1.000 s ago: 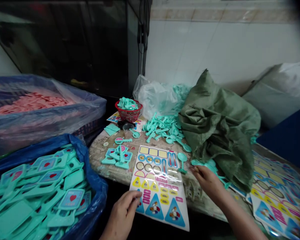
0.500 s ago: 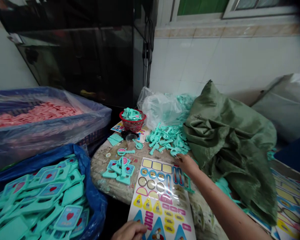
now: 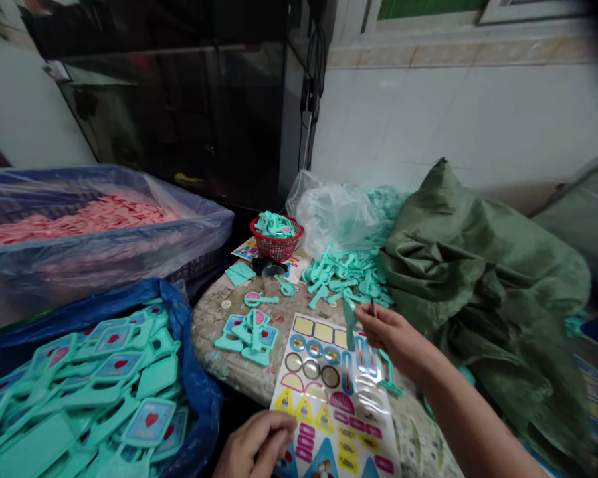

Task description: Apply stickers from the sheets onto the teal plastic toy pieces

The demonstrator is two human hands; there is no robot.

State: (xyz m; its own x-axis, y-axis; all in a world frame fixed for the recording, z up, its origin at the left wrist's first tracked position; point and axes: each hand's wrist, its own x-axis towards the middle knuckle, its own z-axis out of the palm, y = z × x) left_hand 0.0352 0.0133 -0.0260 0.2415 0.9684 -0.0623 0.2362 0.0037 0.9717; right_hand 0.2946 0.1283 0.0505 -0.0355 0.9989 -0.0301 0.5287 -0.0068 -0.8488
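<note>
My right hand (image 3: 386, 326) pinches a teal plastic piece (image 3: 349, 324) above the upper right part of the sticker sheet (image 3: 311, 392); a thin dark item also shows by its fingers. At the sheet's lower left edge is my left hand (image 3: 259, 441), its fingers bent together; whether they grip the sheet's edge is hard to make out. Behind the right hand lies a heap of teal pieces (image 3: 343, 272). Several teal pieces with heart and pink stickers (image 3: 252, 335) rest left of the sheet.
A red basket (image 3: 278, 247) of teal pieces stands at the table's back. On the left are a blue bag (image 3: 199, 398) of stickered pieces and a plastic-lined crate (image 3: 189, 229) of pink pieces. A green sack (image 3: 478, 279) and a clear bag (image 3: 329, 216) occupy the right and back.
My right hand has lifted a teal piece from the heap's front edge and brought it over the sheet. My left hand has risen slightly along the sheet's edge. The view has shifted slightly.
</note>
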